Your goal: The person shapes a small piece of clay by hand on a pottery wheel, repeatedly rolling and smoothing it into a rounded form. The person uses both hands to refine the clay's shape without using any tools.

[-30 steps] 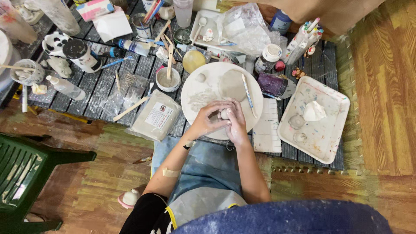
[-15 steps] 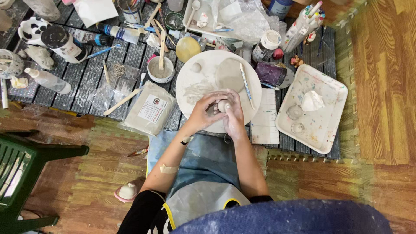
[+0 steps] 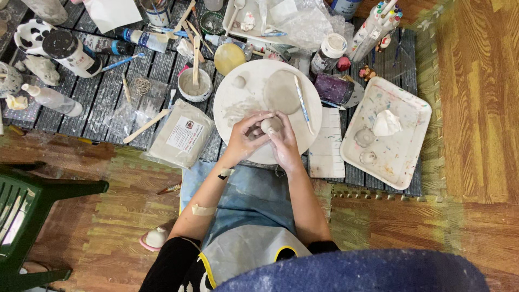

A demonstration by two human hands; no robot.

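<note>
both hands meet over the near part of a round white board [image 3: 232, 103] — the left hand [image 3: 246, 138] and the right hand [image 3: 284, 143] are closed together around a small smooth ball of grey clay [image 3: 268, 125]. further on the board lie a flat clay disc [image 3: 281, 92] and a thin tool [image 3: 301, 103]. beyond — a small bowl [image 3: 190, 93] with a wooden stick inside. at the right, a paint-stained tray [image 3: 400, 113] holds a crumpled tissue.

Matt grey clay ball [image 3: 268, 125] (smooth); wooden floor [image 3: 476, 108].
</note>
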